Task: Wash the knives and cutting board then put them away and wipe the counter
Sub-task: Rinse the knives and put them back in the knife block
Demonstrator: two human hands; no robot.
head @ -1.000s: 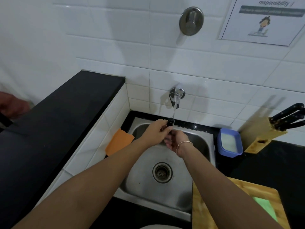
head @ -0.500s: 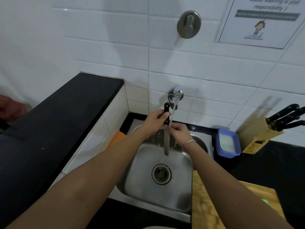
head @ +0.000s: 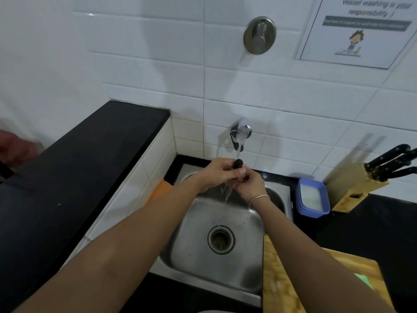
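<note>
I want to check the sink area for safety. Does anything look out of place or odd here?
Nothing looks spilled or damaged. One point: the wooden cutting board lies with its left edge over the rim of the sink. Both hands hold the knife under the running tap.

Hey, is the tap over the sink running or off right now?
Running: a water stream falls from the tap past both hands into the sink.

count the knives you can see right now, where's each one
4. Three black-handled knives sit in the wooden knife block at far right. The fourth is under the tap, gripped by the left hand and right hand, blade hidden. More may be out of view.
</note>
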